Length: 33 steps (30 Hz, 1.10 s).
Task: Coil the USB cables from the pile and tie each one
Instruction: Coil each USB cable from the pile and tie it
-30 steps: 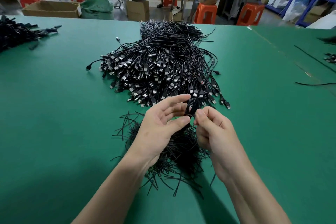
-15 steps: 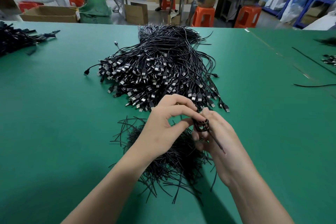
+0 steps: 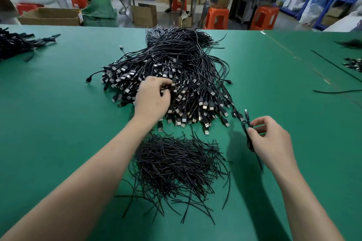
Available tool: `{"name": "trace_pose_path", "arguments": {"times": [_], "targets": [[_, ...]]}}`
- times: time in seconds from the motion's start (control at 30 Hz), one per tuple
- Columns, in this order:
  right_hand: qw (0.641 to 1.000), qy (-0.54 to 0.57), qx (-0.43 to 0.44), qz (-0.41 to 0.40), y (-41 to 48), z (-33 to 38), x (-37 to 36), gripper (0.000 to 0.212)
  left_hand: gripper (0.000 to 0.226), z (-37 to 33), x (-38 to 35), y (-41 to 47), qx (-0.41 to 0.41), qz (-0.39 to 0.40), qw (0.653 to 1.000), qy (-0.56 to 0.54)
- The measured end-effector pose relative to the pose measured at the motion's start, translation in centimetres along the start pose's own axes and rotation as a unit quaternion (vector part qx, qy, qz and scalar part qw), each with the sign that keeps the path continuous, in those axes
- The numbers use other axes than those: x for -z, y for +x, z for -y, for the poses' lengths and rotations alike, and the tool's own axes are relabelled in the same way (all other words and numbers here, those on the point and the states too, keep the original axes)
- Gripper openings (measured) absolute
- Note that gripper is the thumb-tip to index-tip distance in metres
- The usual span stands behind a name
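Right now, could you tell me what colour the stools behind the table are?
The stools are orange; the head view shows them best.

Left hand [image 3: 151, 100] fingertips, buried in cable pile [image 3: 176, 60]

Green table [image 3: 58, 123]. USB cable pile [image 3: 176, 72] at centre, plugs toward near side. Heap of black ties [image 3: 176, 168] just before it. Cable bundles [image 3: 13, 45] at far left edge. Loose cable [image 3: 337, 91] at right.

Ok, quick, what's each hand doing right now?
Left hand: fingers curled into the USB cable pile; grip on a cable cannot be told.
Right hand: pinching a coiled cable.
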State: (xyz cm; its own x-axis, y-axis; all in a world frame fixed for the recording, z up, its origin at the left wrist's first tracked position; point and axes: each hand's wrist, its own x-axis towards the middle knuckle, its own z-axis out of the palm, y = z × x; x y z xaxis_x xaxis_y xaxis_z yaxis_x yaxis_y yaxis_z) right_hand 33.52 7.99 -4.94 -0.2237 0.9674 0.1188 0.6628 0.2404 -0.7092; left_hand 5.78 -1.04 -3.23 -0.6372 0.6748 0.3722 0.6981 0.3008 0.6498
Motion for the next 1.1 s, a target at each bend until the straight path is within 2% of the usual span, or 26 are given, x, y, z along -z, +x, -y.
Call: {"name": "trace_pose_path", "arguments": {"times": [0.07, 0.13, 0.2, 0.3, 0.4, 0.53, 0.7, 0.8, 0.93, 1.03, 1.1], "targets": [[0.998, -0.062, -0.02, -0.005, 0.7, -1.4, 0.3, 0.005, 0.037, 1.4, 0.0, 1.6, 0.032, -0.015, 0.995, 0.093], [0.993, -0.103, -0.054, -0.006, 1.3, -2.6, 0.6, 0.003, 0.043, 2.6, 0.1, 2.7, 0.023, -0.036, 0.985, 0.167], [0.988, -0.129, -0.079, 0.013, 1.4, -3.3, 0.6, 0.013, 0.044, 3.8, 0.3, 3.7, 0.007, -0.034, 0.973, 0.228], [0.982, -0.169, -0.081, 0.027, 0.6, -3.6, -0.1, 0.03, 0.037, 4.8, 0.4, 4.6, 0.009, -0.005, 0.96, 0.279], [0.979, -0.198, -0.053, -0.006, -0.7, -3.0, -0.9, 0.034, 0.034, 4.9, 0.0, 5.0, 0.014, 0.0, 0.953, 0.302], [0.989, -0.131, 0.047, -0.042, -2.5, -1.6, -2.2, 0.02, 0.028, 4.8, 0.2, 5.7, 0.007, -0.031, 0.971, 0.237], [0.992, -0.037, 0.117, 0.025, -4.4, 0.3, -4.5, 0.013, 0.028, 4.7, -0.1, 5.7, 0.013, -0.048, 0.972, 0.232], [0.992, -0.005, 0.118, 0.043, -5.3, 0.9, -5.0, 0.012, 0.031, 4.4, 0.0, 6.2, 0.005, -0.037, 0.964, 0.264], [0.987, 0.069, 0.088, 0.114, -5.8, 1.9, -5.1, 0.021, 0.029, 4.3, 0.5, 7.4, 0.008, -0.009, 0.96, 0.278], [0.985, 0.076, 0.088, 0.131, -5.9, 2.5, -4.9, 0.021, 0.029, 4.3, 0.6, 7.7, 0.017, -0.012, 0.965, 0.26], [0.984, 0.078, 0.091, 0.132, -5.9, 2.8, -5.0, 0.021, 0.021, 4.5, 0.5, 7.7, 0.015, -0.014, 0.964, 0.266]]}}
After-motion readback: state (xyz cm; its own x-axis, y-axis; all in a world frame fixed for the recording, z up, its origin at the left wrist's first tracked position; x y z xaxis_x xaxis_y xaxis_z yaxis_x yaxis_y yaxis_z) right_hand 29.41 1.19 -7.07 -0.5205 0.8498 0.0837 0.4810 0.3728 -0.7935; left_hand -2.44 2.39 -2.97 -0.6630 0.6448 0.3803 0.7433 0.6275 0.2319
